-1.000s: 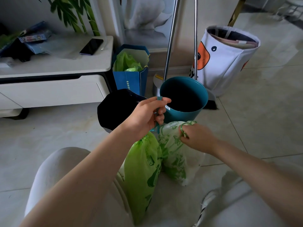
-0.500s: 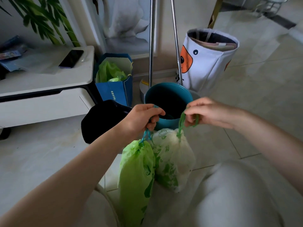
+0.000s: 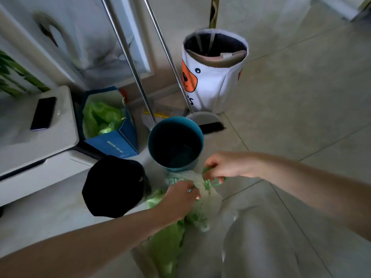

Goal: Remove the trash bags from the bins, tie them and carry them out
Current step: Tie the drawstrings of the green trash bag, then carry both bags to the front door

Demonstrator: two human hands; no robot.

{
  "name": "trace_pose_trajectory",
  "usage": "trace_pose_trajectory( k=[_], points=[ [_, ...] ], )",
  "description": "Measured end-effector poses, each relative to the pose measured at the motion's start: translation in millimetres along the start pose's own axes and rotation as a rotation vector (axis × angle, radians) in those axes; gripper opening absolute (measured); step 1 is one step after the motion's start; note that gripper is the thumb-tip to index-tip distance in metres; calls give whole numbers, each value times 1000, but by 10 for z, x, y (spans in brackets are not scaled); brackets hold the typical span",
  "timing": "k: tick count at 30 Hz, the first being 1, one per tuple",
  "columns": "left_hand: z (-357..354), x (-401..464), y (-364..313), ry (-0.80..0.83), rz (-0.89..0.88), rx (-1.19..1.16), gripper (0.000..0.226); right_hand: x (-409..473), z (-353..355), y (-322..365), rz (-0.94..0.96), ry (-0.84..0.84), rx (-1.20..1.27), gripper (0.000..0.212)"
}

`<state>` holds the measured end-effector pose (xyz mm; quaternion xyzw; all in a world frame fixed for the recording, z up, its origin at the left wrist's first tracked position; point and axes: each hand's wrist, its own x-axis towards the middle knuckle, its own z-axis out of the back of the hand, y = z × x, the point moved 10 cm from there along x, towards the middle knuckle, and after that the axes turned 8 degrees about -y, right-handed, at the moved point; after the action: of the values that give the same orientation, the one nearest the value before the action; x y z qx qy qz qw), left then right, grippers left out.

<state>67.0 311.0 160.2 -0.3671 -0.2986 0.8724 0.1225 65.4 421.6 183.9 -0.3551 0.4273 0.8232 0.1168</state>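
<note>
Two tied trash bags hang low in front of me. My left hand (image 3: 179, 195) grips the drawstring of the green trash bag (image 3: 164, 243), which hangs under my forearm. My right hand (image 3: 224, 165) pinches the green drawstring of the white trash bag (image 3: 206, 201) with green print. Behind them on the floor stand a teal bin (image 3: 174, 143) and a black bin (image 3: 112, 185), both without a bag.
A blue paper bag (image 3: 112, 141) with green plastic inside stands by a white cabinet (image 3: 40, 153) that carries a phone (image 3: 43, 113). A broom and dustpan (image 3: 202, 119) lean behind the teal bin. A white fabric basket (image 3: 212, 77) stands at the wall. Tiled floor spreads to the right.
The view has risen and tipped down toward the floor. Both hands still hold the drawstrings, with the bags now lower in the picture and partly behind my left arm.
</note>
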Motion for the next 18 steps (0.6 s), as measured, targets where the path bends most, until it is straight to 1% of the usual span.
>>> trace_pose_trajectory(
  k=[1,3,7,9,14,18],
  points=[
    [-65,-71,-60,17,16,37,22,-112,70,-48,-17,-18,-16,18],
    [-135,-208,-238,21,48,19,20,-373,197,-142,-53,-47,-42,19],
    [-54,-406,-710,-62,115,-148,20,-958,478,-265,-92,-124,-32,28],
    [-25,-508,-977,-78,124,-164,21,-1281,701,-310,-91,-197,-17,31],
    [4,-852,-1764,-86,123,-120,20,-2222,1387,-441,-85,-415,-8,25],
    [5,-1070,-2568,-124,88,-107,20,-3016,1956,-590,-68,-604,69,23]
  ],
)
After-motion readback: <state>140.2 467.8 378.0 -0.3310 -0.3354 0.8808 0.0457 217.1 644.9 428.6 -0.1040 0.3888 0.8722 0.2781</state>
